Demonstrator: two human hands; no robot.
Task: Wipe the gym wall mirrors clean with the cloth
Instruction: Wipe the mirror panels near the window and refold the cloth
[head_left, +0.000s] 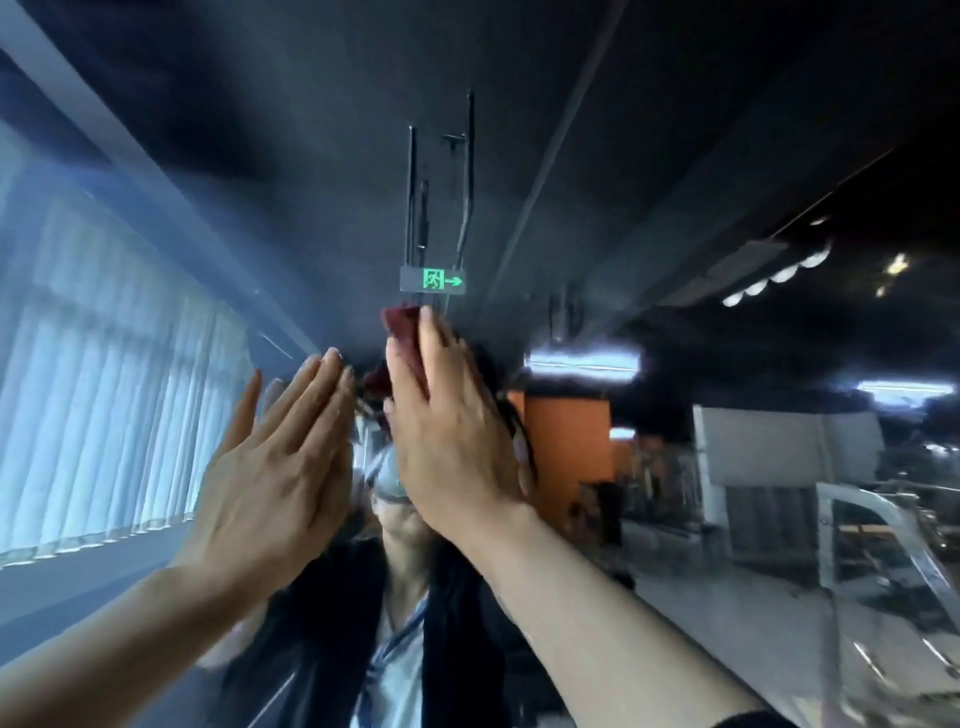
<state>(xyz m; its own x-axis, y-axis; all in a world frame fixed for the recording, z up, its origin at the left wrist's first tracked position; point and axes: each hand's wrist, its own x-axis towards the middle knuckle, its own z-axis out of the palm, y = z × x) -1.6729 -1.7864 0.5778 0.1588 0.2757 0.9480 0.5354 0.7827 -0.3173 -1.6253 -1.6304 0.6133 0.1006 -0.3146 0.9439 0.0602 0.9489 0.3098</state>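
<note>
The wall mirror (597, 171) fills the view and reflects the gym ceiling and a person in a dark top. My right hand (452, 415) lies flat on the glass with straight fingers and presses a dark red cloth (402, 325) against it; only the cloth's top edge shows above my fingers. My left hand (280, 467) rests flat against the mirror just to the left, fingers straight and together, holding nothing. The two hands are close but apart.
The mirror reflects a green exit sign (434, 280) hanging from the ceiling, bright curtained windows (104, 389) on the left, an orange pillar (566, 441) and gym equipment frames (857, 519) on the right.
</note>
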